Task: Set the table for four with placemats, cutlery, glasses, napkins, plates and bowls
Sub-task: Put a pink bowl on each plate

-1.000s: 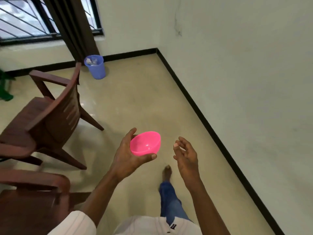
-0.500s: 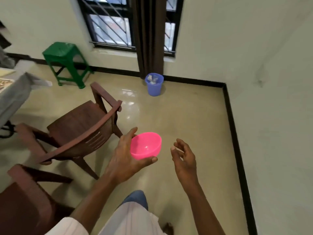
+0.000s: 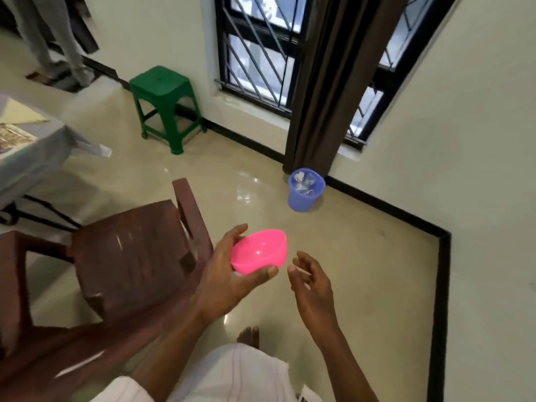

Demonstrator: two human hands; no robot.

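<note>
Left hand (image 3: 223, 274) cups pink bowl (image 3: 259, 252); right hand (image 3: 311, 281) beside it, fingers loose.

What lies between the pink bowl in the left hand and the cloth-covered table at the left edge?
In the head view, a brown chair stands between the pink bowl, held in the left hand, and the table.
</note>
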